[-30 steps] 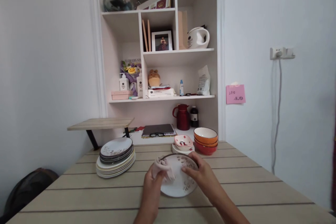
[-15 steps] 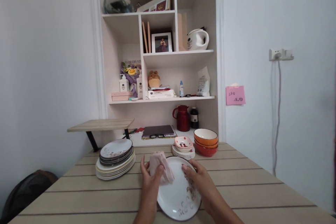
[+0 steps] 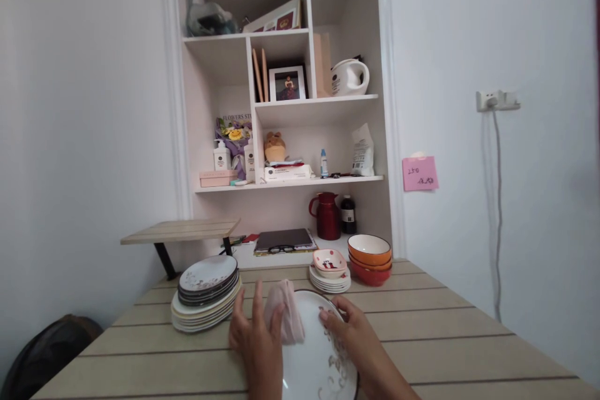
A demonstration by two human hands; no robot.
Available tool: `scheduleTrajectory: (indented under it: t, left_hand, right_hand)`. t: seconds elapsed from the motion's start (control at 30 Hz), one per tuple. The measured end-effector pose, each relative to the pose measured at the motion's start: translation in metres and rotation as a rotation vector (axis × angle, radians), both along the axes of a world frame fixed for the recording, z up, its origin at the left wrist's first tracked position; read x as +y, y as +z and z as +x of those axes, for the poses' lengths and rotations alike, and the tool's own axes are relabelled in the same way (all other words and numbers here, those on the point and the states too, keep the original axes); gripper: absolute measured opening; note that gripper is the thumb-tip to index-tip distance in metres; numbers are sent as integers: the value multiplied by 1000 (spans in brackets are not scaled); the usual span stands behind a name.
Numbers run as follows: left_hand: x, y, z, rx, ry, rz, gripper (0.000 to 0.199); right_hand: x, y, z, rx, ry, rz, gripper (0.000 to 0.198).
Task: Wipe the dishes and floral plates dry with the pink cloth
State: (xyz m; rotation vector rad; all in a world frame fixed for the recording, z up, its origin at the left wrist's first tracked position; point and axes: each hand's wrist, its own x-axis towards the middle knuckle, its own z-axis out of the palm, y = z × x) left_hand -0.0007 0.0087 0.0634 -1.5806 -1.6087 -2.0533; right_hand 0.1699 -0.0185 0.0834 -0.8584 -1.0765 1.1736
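Note:
A white plate (image 3: 313,359) with a dark rim and brown floral print is tilted toward me over the table's front. My right hand (image 3: 349,328) grips its upper right edge, thumb on the face and fingers behind. A pale pink cloth (image 3: 287,312) lies folded over the plate's upper left edge. My left hand (image 3: 260,337) pinches that cloth with the thumb, its other fingers spread to the left. Left of it stands a stack of plates (image 3: 206,294), the smaller dark-rimmed ones on top of larger cream-edged ones.
Beyond the plate, small bowls (image 3: 329,262) rest on a stack of small white plates (image 3: 330,283). Orange and red bowls (image 3: 369,259) are stacked beside them. A raised wooden stand (image 3: 180,231) is at the back left. Shelves hold a red jug (image 3: 327,217) and a dark bottle (image 3: 347,215).
My left hand has turned and shifted left, its fingers spreading apart. The cloth has bunched at the plate's left edge. The plate sits lower in view, with my right hand still gripping it.

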Motion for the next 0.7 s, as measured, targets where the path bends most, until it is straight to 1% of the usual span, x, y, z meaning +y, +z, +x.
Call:
scheduleTrajectory:
  t: [0.1,0.13,0.17,0.27,0.33,0.43,0.5,0.57,0.6,0.63,0.7]
  left_hand:
    - [1,0,0,-48,-392,-77,35]
    - [1,0,1,-98,-492,-110,36]
    - [0,0,2,-163,-553,-141,38]
    - [-3,4,4,-369,-609,-206,50]
    - [-5,7,3,-461,-649,-237,53]
    - [-6,11,1,-553,-795,-295,52]
    - [-6,10,0,-607,-917,-347,56]
    - [-5,8,1,-620,-999,-403,62]
    - [-4,6,2,-604,-1010,-430,63]
    - [-3,5,2,-576,-1002,-451,62]
    - [0,3,3,-512,-942,-458,57]
  right_hand:
    - [3,-2,2,-46,-30,39,27]
    - [4,-3,3,-70,-47,60,27]
    - [5,-3,5,-98,-64,85,27]
    - [3,-1,7,-215,-108,158,26]
    - [0,3,7,-314,-134,203,24]
    - [-6,10,7,-453,-178,264,20]
    - [-9,13,8,-518,-202,284,19]
    - [-10,15,11,-543,-204,281,19]
    - [-10,16,12,-540,-196,274,19]
    - [-9,16,13,-531,-187,266,18]
    - [-8,15,14,-500,-179,256,18]
